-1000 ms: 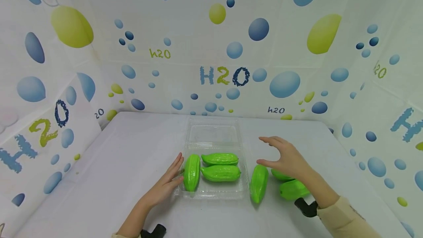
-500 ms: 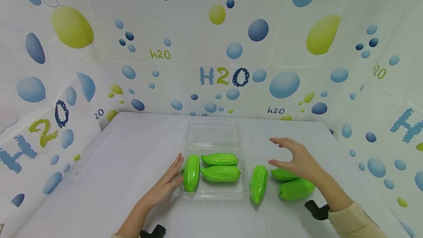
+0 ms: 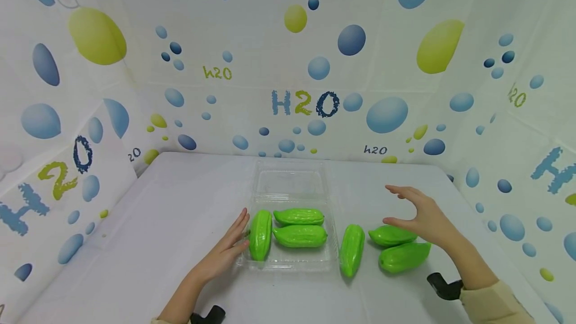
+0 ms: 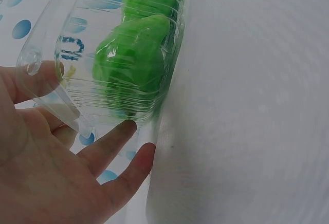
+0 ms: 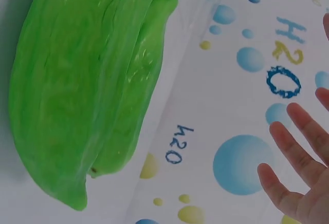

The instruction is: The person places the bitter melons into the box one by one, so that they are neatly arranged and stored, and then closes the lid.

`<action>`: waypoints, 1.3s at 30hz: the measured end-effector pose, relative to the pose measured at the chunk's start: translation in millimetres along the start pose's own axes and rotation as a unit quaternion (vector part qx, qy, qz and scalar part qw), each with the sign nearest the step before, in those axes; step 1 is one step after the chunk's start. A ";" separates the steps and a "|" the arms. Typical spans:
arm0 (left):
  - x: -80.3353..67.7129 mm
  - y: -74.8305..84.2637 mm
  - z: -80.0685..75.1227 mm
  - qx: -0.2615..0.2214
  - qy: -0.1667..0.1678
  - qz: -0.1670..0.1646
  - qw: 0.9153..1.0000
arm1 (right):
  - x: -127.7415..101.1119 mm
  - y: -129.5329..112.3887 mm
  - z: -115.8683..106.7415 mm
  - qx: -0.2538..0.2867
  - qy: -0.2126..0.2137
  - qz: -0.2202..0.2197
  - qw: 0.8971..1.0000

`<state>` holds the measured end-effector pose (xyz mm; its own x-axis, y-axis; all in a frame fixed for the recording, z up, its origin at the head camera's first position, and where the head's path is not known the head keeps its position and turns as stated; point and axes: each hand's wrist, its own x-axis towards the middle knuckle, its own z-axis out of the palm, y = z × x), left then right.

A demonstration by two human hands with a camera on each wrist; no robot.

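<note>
A clear plastic clamshell container lies with its lid folded back, and three glossy green, ridged, gourd-like vegetables sit inside. One of them, the left vegetable, lies lengthwise; the front vegetable and back vegetable lie crosswise. My left hand rests at the container's left side, its fingers extended, fingertips right at the ribbed wall. My right hand hovers with nothing in it, thumb and fingers spread apart. Below it lie two loose vegetables, the farther one and the nearer one.
Another loose green vegetable lies just right of the container. The container's lid spreads flat toward the back of the white table. A sheet patterned with bubbles and "H2O" lettering surrounds the table at the back and sides.
My right hand has moved to the right, away from the container, uncovering the two loose vegetables beneath it. My left hand and the vegetables have stayed in place.
</note>
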<state>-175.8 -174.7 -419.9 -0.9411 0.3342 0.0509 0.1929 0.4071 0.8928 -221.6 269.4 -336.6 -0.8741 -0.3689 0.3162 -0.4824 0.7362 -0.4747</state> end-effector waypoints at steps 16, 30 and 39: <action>0.0 0.3 -0.6 -0.004 -0.001 0.001 1.000 | -11.5 16.5 -8.6 -0.007 0.001 0.016 1.000; -0.7 0.5 -0.3 -0.010 0.000 0.004 1.000 | -18.4 34.6 -2.1 -0.003 -0.037 0.036 0.999; -1.6 0.4 -0.8 -0.010 0.003 0.009 1.000 | -23.9 45.3 2.6 0.004 -0.069 0.058 0.996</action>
<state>-174.4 -175.8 -419.3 -0.9390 0.3368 0.0694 0.2041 0.3834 0.9007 -222.6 310.1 -367.8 -0.9233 -0.3563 0.1433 -0.3776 0.7741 -0.5082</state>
